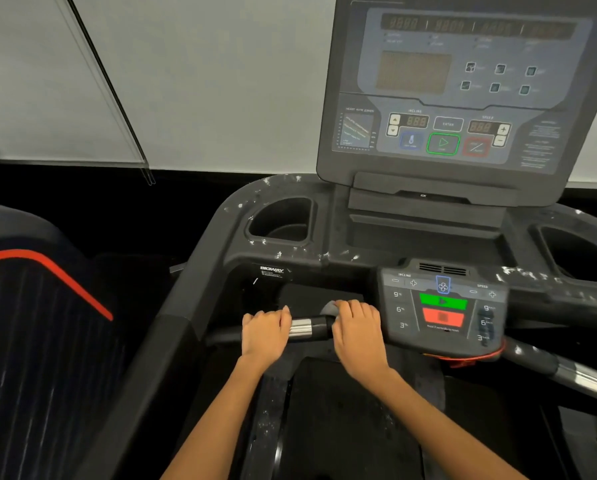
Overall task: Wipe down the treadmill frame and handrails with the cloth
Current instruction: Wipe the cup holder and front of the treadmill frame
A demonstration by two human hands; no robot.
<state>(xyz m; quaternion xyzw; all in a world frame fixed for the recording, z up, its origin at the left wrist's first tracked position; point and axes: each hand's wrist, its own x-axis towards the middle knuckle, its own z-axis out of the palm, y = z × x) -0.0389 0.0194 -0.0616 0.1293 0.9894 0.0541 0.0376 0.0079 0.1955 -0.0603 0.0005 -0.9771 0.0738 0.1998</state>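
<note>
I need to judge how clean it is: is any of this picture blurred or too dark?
Head view: the small control panel is motion-smeared; the big console looks hazy; the floor left of the treadmill is near black; both hands and the handrail are sharp.

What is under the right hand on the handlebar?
A grey cloth sticks out above the right hand, which grips it around the handlebar. The rest of the cloth and the bar beneath are covered by the fingers.
</note>
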